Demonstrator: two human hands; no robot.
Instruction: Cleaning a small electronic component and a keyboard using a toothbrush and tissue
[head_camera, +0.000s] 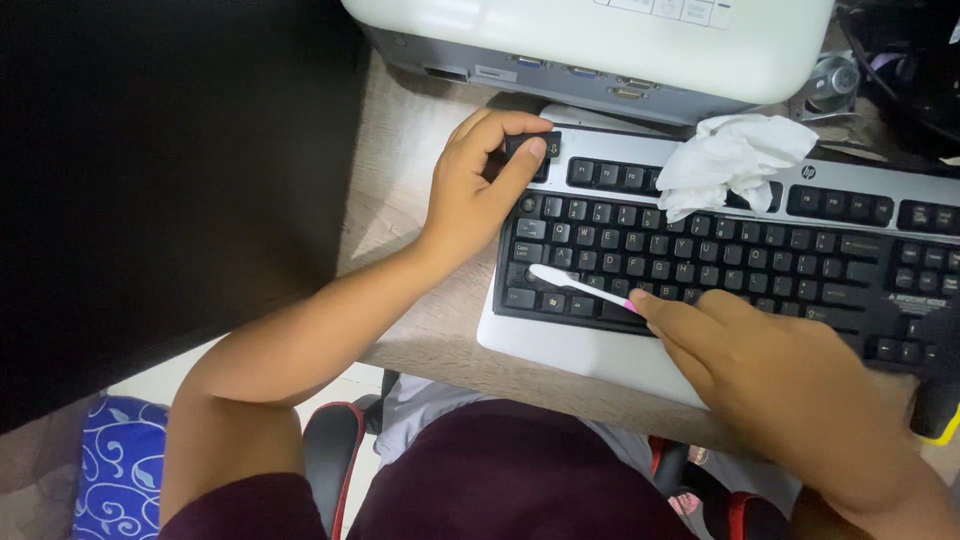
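A black and silver keyboard (820, 190) lies on a wooden desk (400, 150). My left hand (475, 185) grips the keyboard's top left corner, thumb on a black key there. My right hand (780, 380) holds a white toothbrush with a pink handle (580, 287). Its head rests on the lower left keys. A crumpled white tissue (735, 160) sits on the function key row.
A white and grey projector (600, 50) stands behind the keyboard. A large dark panel (170, 180) fills the left side. Cables and a metal part (835, 85) lie at the top right. Below, a chair with red trim (335, 450) and a blue patterned cloth (120, 470) show.
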